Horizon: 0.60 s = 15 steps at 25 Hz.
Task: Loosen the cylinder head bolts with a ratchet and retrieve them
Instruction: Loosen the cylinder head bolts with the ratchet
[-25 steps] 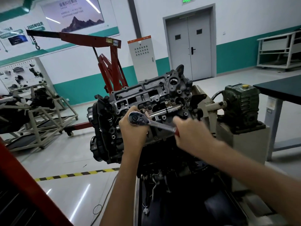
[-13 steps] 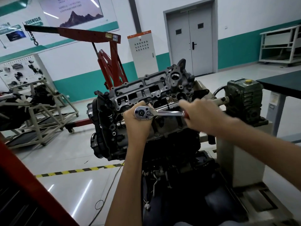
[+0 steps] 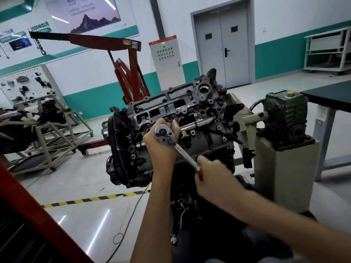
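On the near face of the cylinder head (image 3: 207, 143), which is sitting sideways on its stand, the ratchet (image 3: 171, 140) is sweeping through another stroke. Its handle was lying roughly level and pointing right half a second ago; it is now slanting steeply down and to the right, while its round chrome head is staying on the same spot of the casting.

The left hand (image 3: 161, 150) is wrapping round that head from behind and steadying it against the engine. The right hand (image 3: 214, 176) is clamping the red grip at the far end of the handle, and it is showing motion blur. The two hands are sitting well apart, joined only by the tool.

The bolt being worked is hiding under the ratchet head and the left hand, so it cannot be told how far out it is standing. A second ago the handle was also slanting down, less steeply, so it is rocking up and down over one bolt, probably pulling and returning in turn. By that reading the bolt is still being loosened, and nothing is being lifted away yet.
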Available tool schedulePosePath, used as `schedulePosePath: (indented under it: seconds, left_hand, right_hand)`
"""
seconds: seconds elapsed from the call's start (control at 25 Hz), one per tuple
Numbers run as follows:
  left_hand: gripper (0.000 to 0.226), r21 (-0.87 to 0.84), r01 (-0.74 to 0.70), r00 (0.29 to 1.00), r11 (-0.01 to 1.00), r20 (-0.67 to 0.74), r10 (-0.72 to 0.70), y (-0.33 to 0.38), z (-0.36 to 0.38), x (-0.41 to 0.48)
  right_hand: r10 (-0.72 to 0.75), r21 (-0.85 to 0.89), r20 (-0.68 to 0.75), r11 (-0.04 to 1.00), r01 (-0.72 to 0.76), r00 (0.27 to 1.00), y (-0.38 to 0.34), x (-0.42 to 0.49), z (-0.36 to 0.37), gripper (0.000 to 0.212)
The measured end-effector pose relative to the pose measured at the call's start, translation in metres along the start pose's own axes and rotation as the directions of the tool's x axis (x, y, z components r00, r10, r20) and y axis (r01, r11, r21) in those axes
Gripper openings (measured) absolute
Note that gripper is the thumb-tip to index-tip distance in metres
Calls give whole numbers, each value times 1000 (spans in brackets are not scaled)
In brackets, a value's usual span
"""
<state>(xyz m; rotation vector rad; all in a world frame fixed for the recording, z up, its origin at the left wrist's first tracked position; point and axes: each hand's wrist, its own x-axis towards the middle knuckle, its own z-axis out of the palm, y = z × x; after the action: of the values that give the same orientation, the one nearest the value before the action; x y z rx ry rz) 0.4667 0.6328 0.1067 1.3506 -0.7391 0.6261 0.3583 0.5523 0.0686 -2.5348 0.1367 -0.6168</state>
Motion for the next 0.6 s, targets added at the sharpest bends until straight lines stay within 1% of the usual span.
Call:
schedulePosePath:
  seconds: [0.04,0.12,0.2,0.24,0.28,0.36,0.4,0.44,0.48,0.52,0.56,0.6]
  left_hand:
    - [48,38,-56,998,998,38,55,1,-2,3]
    - [46,64,-118,987,991,116,110,5,-5,7]
    - [42,75,-120,980,990,168,106,5,-9,11]
    - [39,78,-94,982,992,169,80,5,-12,11]
    - [37,79,-72,987,994,148,59,4,-15,10]
    - [33,94,-74,995,993,74,67,3,-16,2]
    - [32,103,-95,995,990,37,91,4,-13,-4]
    - [32,105,-115,993,988,8,114,5,-9,-10]
    - [33,91,-122,992,988,-13,123,5,-4,-13]
    - [34,65,-110,993,992,-31,112,3,-1,-12]
    - [36,33,-80,995,996,-48,82,0,1,-10]
    - [37,-8,-45,997,999,-57,45,-1,1,-7]
  right_hand:
    - [-70,-142,-8,988,68,998,12,12,-16,16]
    - [-212,-389,-9,901,192,977,30,44,-57,15]
    - [-315,-517,-24,816,258,949,29,68,-88,16]
    - [-334,-541,-21,797,270,942,25,72,-92,15]
    - [-317,-532,-20,807,258,948,22,69,-89,15]
    - [-211,-419,-62,893,167,975,20,46,-60,16]
    - [-127,-306,-77,947,98,989,15,29,-39,17]
    - [-34,-155,-62,988,24,997,7,13,-19,17]
    - [47,-8,-28,999,-47,999,-3,1,-2,17]
    - [99,97,5,990,-99,995,-11,-7,11,17]
    - [112,153,25,982,-114,993,-17,-13,20,17]
    - [88,154,27,984,-91,996,-18,-14,22,18]
